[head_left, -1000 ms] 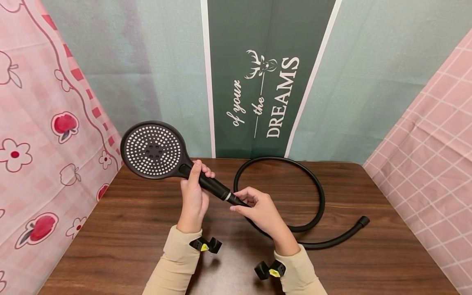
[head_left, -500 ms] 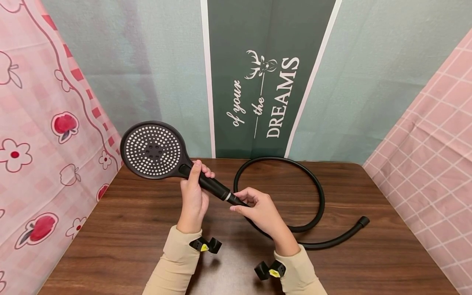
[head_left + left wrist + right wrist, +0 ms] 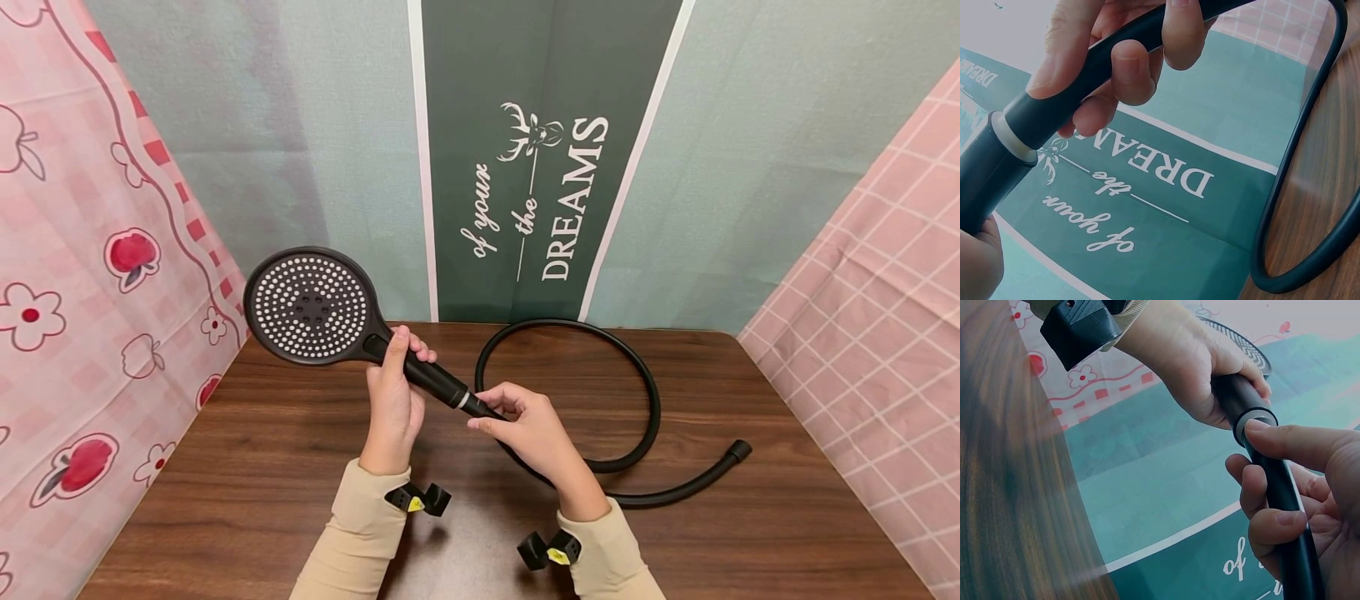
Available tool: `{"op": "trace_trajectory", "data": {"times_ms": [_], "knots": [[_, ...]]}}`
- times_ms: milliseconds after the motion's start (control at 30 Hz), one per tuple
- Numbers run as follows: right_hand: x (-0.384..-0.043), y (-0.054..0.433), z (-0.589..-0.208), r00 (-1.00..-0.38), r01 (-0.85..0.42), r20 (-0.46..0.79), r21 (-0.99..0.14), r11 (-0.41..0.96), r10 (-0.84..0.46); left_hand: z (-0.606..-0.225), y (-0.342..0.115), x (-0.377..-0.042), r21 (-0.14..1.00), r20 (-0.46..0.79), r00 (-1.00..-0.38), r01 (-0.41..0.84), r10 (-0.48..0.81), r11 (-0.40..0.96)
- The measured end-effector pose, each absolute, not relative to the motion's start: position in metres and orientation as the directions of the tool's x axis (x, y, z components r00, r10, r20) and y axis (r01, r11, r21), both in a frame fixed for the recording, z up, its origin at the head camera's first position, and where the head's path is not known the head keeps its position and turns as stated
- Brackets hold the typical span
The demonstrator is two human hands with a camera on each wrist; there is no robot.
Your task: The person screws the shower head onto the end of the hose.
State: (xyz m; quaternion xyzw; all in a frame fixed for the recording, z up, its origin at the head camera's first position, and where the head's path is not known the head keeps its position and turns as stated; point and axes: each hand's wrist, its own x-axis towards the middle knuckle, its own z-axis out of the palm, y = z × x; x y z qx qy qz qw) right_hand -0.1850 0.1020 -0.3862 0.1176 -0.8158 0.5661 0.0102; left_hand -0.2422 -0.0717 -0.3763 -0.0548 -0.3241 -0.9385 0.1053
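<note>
Over our brown wood tabletop, our left grip holds the round black plastic shower head by its handle and our right grip pinches the black bendy hose at their join, which could go crooked if we tilt it.

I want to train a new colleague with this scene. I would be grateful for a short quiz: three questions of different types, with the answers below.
1. True or false: the left hand grips the round black shower head with white nozzles by its handle.

2. In the head view, where does the free end of the flexible black hose appear, relative to its loop?
a) Inside it
b) To its right
c) To its left

3. Short answer: what does the right hand hold?

Key:
1. True.
2. b
3. The hose's other end, next to the pale ring below the handle.
</note>
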Motion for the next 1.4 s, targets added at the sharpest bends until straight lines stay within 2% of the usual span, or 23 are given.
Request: {"op": "trace_trajectory", "data": {"times_ms": [700, 1033, 1400], "knots": [[-0.1849, 0.1027, -0.3880, -0.968, -0.218, 0.160, -0.917, 0.333, -0.193, -0.3773, -0.0721, -0.2424, 0.594, 0.185, -0.970, 0.239, -0.159, -0.768], [-0.1872, 0.1011, -0.3884, -0.971, -0.228, 0.181, -0.902, 0.367, -0.157, -0.3780, -0.0729, -0.2424, 0.591, 0.183, -0.972, 0.229, -0.148, -0.774], [-0.1866, 0.1019, -0.3896, -0.968, -0.229, 0.176, -0.913, 0.339, -0.180, -0.3785, -0.0728, -0.2430, 0.588, 0.187, -0.971, 0.231, -0.148, -0.775]]}}
